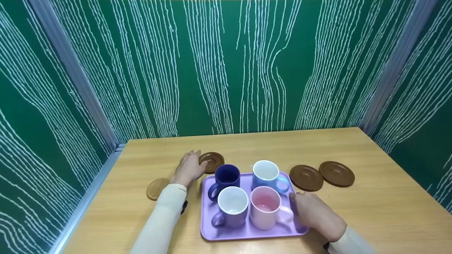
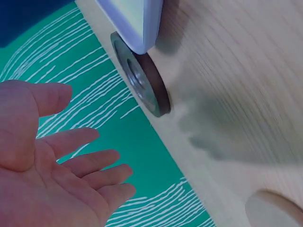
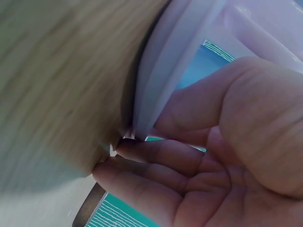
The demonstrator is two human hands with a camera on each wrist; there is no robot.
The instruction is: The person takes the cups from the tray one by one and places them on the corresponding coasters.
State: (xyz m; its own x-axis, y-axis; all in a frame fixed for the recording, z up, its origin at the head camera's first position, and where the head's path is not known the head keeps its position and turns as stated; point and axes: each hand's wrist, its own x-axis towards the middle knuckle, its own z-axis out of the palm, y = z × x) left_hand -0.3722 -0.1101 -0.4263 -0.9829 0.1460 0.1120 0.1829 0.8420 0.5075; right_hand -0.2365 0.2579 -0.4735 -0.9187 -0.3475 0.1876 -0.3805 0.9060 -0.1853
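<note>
A lilac tray (image 1: 254,234) lies on the table, bearing a dark blue mug (image 1: 227,175), a light blue mug (image 1: 265,176), a purple mug (image 1: 233,208) and a pink mug (image 1: 265,208). My right hand (image 1: 314,213) pinches the tray's right rim; in the right wrist view, the thumb (image 3: 194,106) lies over the rim and fingertips (image 3: 109,172) sit beneath it at the tabletop. Beyond the tray's back left corner, my left hand (image 1: 189,167) hovers beside a dark brown round coaster (image 1: 212,162). Its fingers (image 2: 94,165) are spread and hold nothing.
A light wooden round coaster (image 1: 157,188) lies left of the tray, near the left forearm. Two more dark brown coasters (image 1: 306,178) (image 1: 336,174) lie right of the tray. Behind the wooden table (image 1: 247,148) stands a green wall (image 1: 240,88) with white lines.
</note>
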